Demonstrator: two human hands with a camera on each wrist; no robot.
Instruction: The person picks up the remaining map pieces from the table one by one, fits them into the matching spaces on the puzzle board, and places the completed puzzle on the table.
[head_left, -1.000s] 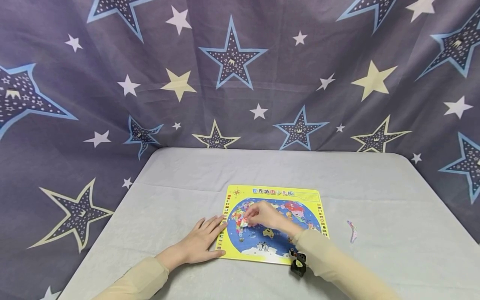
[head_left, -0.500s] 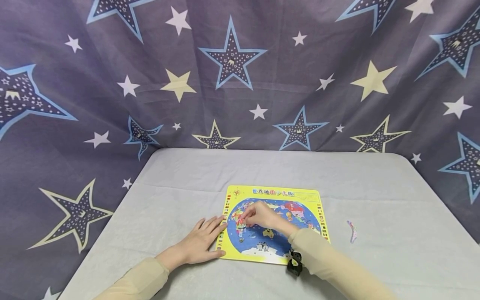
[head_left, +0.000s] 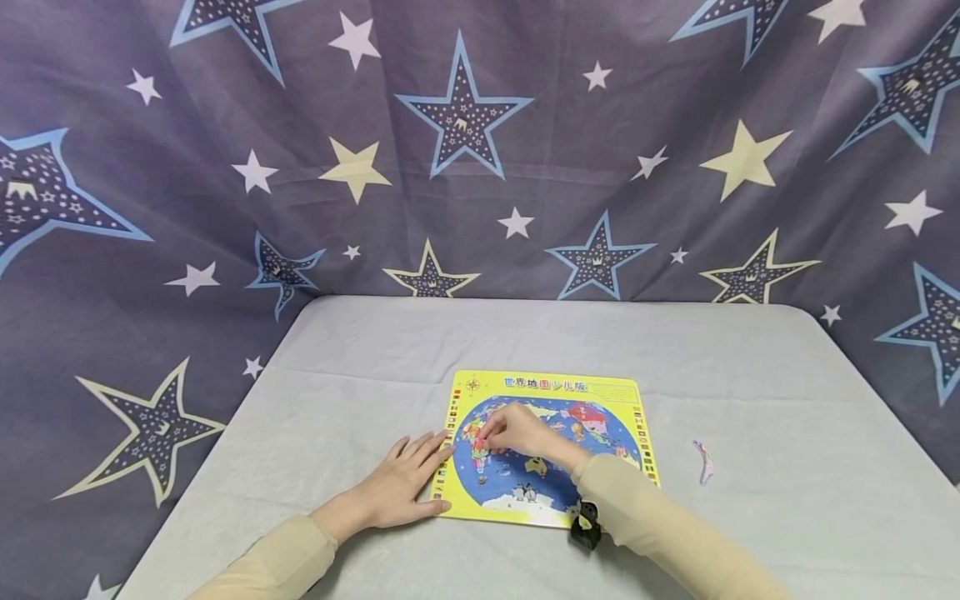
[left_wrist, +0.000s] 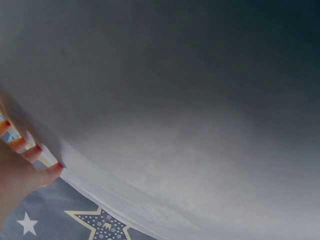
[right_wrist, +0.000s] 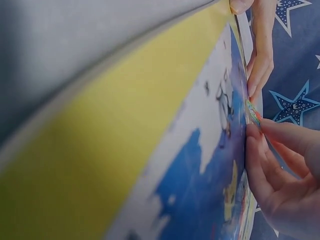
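Note:
A yellow-bordered world map puzzle board (head_left: 487, 508) lies on the table, its blue oval covered with coloured land shapes. My right hand (head_left: 521, 429) is over the left part of the map, pinching a small puzzle piece (right_wrist: 254, 114) between thumb and fingers. Green and red show on the piece, which is tilted on edge close over the board in the right wrist view; the fingers partly hide it. My left hand (head_left: 405, 483) is spread flat, fingertips on the board's left border and thumb at its lower left corner.
A thin curved pink-purple piece (head_left: 703, 462) lies on the grey tablecloth (head_left: 375, 350) to the right of the board. A black wrist camera (head_left: 585, 527) hangs below the right sleeve, over the board's front edge. Star-patterned cloth (head_left: 465, 208) hangs behind the table.
My right hand has shifted slightly left over the map, and the pinched puzzle piece has turned and shows less in the head view. The left hand has stayed in place.

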